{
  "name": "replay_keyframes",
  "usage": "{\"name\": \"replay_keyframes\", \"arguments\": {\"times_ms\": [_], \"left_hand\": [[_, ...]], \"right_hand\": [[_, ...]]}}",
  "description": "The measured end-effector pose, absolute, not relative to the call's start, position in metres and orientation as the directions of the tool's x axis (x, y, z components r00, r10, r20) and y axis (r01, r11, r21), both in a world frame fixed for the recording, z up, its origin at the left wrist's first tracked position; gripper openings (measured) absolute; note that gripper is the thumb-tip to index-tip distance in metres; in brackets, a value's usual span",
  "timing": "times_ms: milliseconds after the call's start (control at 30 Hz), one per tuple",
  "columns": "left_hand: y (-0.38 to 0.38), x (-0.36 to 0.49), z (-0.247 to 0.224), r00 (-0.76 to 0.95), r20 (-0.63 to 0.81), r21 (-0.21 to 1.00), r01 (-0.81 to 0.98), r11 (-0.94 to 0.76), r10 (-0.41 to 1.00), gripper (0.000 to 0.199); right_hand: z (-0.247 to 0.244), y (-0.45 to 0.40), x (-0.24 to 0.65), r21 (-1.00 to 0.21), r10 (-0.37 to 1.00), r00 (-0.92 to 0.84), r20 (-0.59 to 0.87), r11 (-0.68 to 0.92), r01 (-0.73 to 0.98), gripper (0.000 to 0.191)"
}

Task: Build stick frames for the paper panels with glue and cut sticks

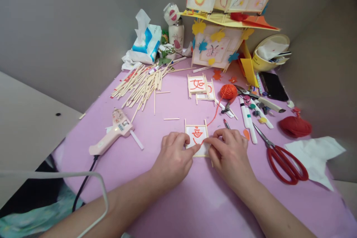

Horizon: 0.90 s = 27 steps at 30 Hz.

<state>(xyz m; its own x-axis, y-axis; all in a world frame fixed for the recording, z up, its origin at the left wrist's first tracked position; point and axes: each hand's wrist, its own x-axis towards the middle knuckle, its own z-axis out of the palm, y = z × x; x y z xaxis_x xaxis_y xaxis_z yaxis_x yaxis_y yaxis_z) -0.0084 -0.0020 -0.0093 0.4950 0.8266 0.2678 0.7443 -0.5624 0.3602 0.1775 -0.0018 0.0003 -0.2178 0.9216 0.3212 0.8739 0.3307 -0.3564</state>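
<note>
A small stick-framed white panel (189, 129) lies flat on the table in front of me, with red yarn (197, 133) laid on it in the shape of a character. My left hand (175, 152) steadies its left side, fingers curled and the index fingertip pressing on the lower yarn stroke. At the right side, my right hand (230, 150) has its fingers bent, the index fingertip on the end of that stroke and the thumb by the frame's edge. A strand runs from the panel's top right corner up to an orange-red yarn ball (228, 91).
Left are a glue gun (114, 134) and a pile of thin sticks (146, 83). Two finished-looking panels (197, 84) lie ahead, before a decorated stick house (214, 46). Red-handled scissors (287, 165), markers (247, 117) and a phone (275, 86) lie right.
</note>
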Motion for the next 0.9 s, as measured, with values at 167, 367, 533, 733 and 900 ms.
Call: {"name": "replay_keyframes", "arguments": {"times_ms": [167,367,533,733,900], "left_hand": [[-0.0026,-0.0079,-0.0082,0.503,0.262,0.358,0.742,-0.567,0.823,0.041],[-0.0029,-0.0105,-0.007,0.455,0.318,0.375,0.746,-0.551,0.832,0.039],[-0.001,-0.0111,-0.0072,0.436,0.296,0.362,0.772,-0.522,0.85,0.039],[-0.0013,-0.011,-0.0077,0.423,0.292,0.371,0.776,-0.509,0.858,0.041],[-0.0005,-0.0106,-0.0091,0.42,0.267,0.365,0.789,-0.494,0.868,0.042]], "right_hand": [[0.0002,-0.0018,0.1786,-0.366,0.926,-0.226,0.303,0.332,0.869,0.022],[0.0039,-0.0029,0.1789,-0.375,0.919,-0.218,0.329,0.339,0.863,0.021],[0.0047,-0.0041,0.1766,-0.371,0.923,-0.259,0.284,0.354,0.858,0.019],[0.0058,-0.0058,0.1769,-0.347,0.914,-0.253,0.316,0.36,0.866,0.021],[0.0048,-0.0051,0.1761,-0.331,0.913,-0.294,0.283,0.38,0.864,0.019]]}}
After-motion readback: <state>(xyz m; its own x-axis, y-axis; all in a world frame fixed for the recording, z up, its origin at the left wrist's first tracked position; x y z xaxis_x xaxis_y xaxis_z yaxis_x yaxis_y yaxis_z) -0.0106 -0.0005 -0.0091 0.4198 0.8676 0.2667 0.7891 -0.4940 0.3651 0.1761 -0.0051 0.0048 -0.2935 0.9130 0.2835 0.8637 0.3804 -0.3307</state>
